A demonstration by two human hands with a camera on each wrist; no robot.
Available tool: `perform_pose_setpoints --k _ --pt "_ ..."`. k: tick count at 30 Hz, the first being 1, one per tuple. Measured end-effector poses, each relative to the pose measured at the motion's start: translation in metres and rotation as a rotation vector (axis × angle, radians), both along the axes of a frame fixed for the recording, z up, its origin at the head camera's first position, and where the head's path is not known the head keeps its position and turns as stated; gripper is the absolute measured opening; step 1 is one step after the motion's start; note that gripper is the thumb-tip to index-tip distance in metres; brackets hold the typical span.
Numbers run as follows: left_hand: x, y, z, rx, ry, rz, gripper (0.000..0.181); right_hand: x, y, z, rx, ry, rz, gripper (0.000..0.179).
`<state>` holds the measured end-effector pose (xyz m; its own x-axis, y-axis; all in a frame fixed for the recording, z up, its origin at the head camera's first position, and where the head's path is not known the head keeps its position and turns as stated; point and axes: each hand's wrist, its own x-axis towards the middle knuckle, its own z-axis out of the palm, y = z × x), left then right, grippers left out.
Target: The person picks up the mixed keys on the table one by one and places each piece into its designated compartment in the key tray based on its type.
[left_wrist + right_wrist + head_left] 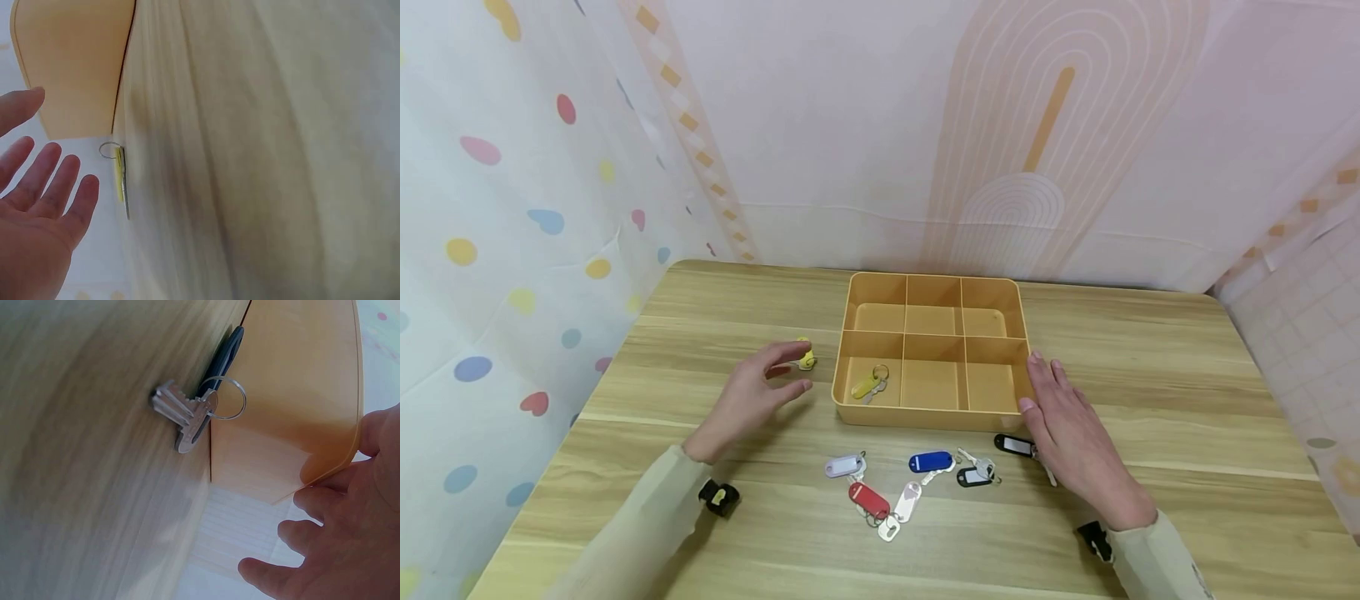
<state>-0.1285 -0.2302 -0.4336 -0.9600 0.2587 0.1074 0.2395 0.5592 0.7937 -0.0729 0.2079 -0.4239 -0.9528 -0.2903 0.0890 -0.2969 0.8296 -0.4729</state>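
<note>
An orange six-compartment box [933,336] stands on the table. My left hand [748,396] hovers left of it, thumb and fingers spread apart and holding nothing. Just beyond those fingertips lies a yellow key tag [807,358]; the left wrist view shows this yellow tag [119,175] with its ring and key, apart from the hand. My right hand [1075,437] rests against the box's right side with extended fingers, touching its rim in the right wrist view. Another yellow key tag [866,386] with a key is in the front left compartment.
Before the box lie a lilac tag [842,466], a red tag [869,500], a pale pink tag [907,502], a blue tag [931,462] and a black tag [973,477]. Another black tag [1015,445] with keys lies beside the right hand. A patterned curtain [850,125] hangs behind.
</note>
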Motion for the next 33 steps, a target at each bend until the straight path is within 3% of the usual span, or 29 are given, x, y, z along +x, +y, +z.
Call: perform_pose_setpoints --k 4,8,18,33 --pt "-0.007 -0.001 -0.003 0.018 -0.063 0.021 0.053 0.0 0.0 0.0 -0.001 0.003 0.001 0.062" --pt "-0.013 -0.002 -0.005 0.018 -0.082 0.028 0.05 0.001 0.0 0.0 0.0 0.002 0.001 0.063" --pt "-0.022 0.007 -0.01 -0.11 0.016 0.049 0.036 0.002 0.001 0.0 -0.001 -0.001 0.001 0.063" --pt "-0.033 0.008 -0.011 -0.241 0.098 0.082 0.016 0.002 0.001 0.001 0.001 -0.006 0.007 0.063"
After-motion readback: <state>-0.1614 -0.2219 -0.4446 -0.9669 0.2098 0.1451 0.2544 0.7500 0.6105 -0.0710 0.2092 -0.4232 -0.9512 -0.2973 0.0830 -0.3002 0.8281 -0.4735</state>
